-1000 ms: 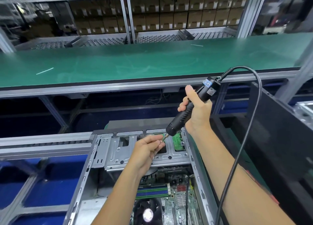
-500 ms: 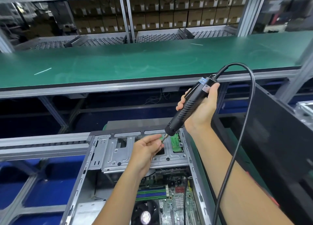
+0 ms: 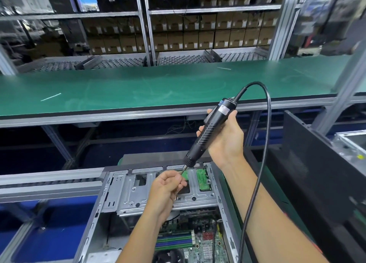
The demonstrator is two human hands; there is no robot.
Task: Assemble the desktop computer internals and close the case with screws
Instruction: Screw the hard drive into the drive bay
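The right hand (image 3: pixel 225 141) had its grip wrapped round the black electric screwdriver (image 3: pixel 210 131), tilted down toward the left hand (image 3: pixel 166 187), whose fingers pinched at the bit tip; any screw there was too small to make out. Both hovered over the drive cage (image 3: pixel 130 195) of the open computer case (image 3: pixel 95 223), below the green bench (image 3: pixel 138 88).

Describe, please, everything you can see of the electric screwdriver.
The electric screwdriver is a slim black tool with a ribbed grip, a label near its top and a black cable looping from its upper end. The right hand grips it, tilted, tip down over the open computer case. The left hand pinches at its bit.
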